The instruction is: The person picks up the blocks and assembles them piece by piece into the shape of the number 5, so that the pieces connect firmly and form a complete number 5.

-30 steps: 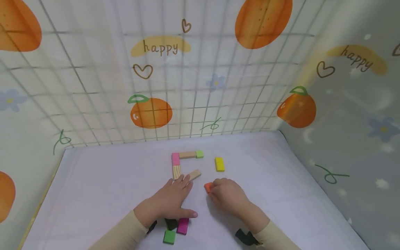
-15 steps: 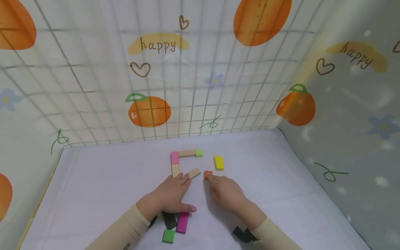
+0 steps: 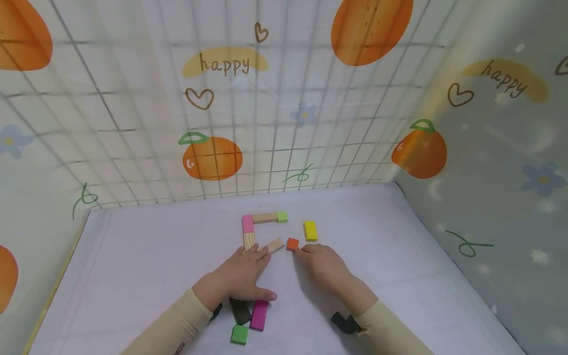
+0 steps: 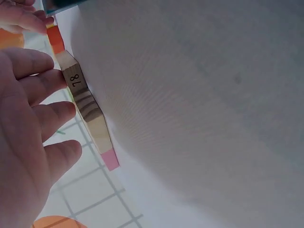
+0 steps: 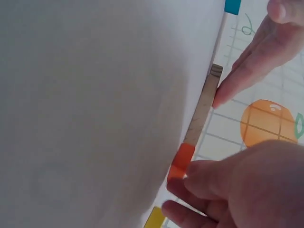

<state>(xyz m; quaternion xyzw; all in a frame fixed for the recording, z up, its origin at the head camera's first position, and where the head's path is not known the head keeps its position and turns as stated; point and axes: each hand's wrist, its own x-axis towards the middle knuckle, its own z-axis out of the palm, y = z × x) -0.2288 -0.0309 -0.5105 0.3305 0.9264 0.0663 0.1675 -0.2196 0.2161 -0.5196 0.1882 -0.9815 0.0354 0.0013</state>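
My left hand (image 3: 241, 276) lies with straight, spread fingers, its fingertips at a striped wooden block (image 3: 249, 240) and a plain wooden block (image 3: 276, 245). In the left wrist view a number 78 shows on a wooden block (image 4: 76, 78) beside those fingers. My right hand (image 3: 326, 268) pinches the near corner of a small orange block (image 3: 292, 244) between thumb and forefinger. That orange block (image 5: 181, 160) stands right at the end of the plain wooden block (image 5: 202, 111). A pink block (image 3: 248, 224), another wooden block (image 3: 265, 218) and a light green block (image 3: 282, 217) continue the angled line.
A yellow block (image 3: 310, 230) lies beyond my right hand. Near my left wrist are a dark block (image 3: 240, 312), a magenta block (image 3: 259, 315) and a green block (image 3: 239, 334). Printed curtains (image 3: 355, 123) rise behind the white-covered table (image 3: 155, 236).
The orange block has moved away from me and slightly left, up beside the plain wooden block, and has turned a little. My right hand followed it; the left hand has stayed almost still.
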